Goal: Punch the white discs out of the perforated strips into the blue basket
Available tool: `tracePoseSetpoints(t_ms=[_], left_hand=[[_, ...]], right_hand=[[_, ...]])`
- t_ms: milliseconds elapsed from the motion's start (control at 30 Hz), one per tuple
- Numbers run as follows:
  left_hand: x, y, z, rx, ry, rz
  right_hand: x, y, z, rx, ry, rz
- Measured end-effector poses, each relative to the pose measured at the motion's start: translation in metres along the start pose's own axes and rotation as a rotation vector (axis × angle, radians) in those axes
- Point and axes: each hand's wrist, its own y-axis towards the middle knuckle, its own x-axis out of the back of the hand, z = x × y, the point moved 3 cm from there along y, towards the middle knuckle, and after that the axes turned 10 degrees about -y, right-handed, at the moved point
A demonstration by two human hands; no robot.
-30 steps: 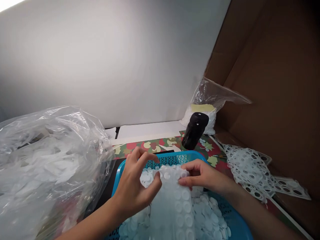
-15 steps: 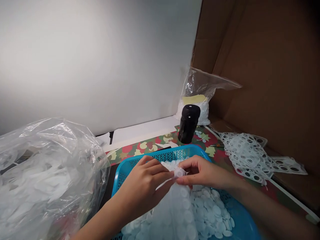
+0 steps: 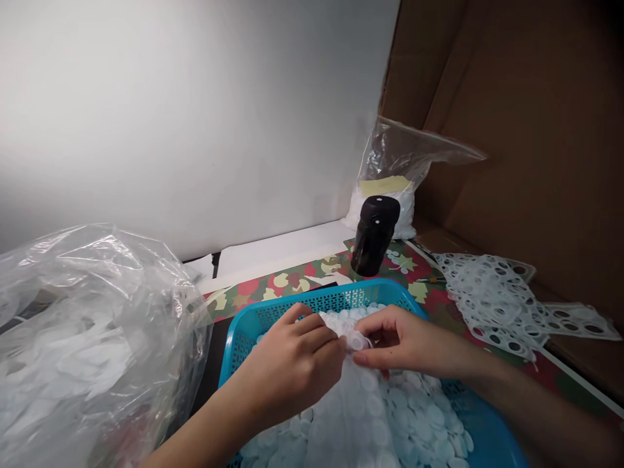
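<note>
A translucent white sheet (image 3: 348,413) with rows of round cut discs hangs over a blue plastic basket (image 3: 273,307). My left hand (image 3: 307,348) is closed on the sheet's upper part, fingers curled and fingertips partly hidden. Beside it, my right hand (image 3: 394,338) pinches the sheet's bunched edge between thumb and fingers, where one round disc shows at the fingertips. Loose white discs (image 3: 429,419) fill the basket beneath both hands.
To the left lies a large clear plastic bag (image 3: 102,325) of white pieces. A black bottle (image 3: 375,235) stands behind the basket, near a zip bag (image 3: 409,156) of white contents. Punched-out sheets (image 3: 492,299) are piled at right, beside a cardboard wall (image 3: 526,143).
Both hands still grip the sheet and have shifted slightly right in view. My left fingers have curled in more. The whole scene has also moved a little with the camera.
</note>
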Motion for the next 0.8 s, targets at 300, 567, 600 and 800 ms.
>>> tracePoseSetpoints(t_ms=[300,567,600,800], left_hand=[[0.0,-0.001,0.006,0.124,-0.131,-0.153],[0.006,-0.002,0.019,0.293,-0.275,-0.26],[0.007,-0.003,0.021,0.321,-0.286,-0.269],[0.011,-0.008,0.029,0.465,-0.252,-0.295]], right_hand=[[-0.001,-0.002,0.003,0.015,-0.064,-0.007],[0.0,-0.003,0.002,0.0,-0.03,-0.034],[0.001,-0.004,0.002,-0.005,-0.027,-0.04],[0.001,-0.006,0.003,-0.03,-0.015,-0.039]])
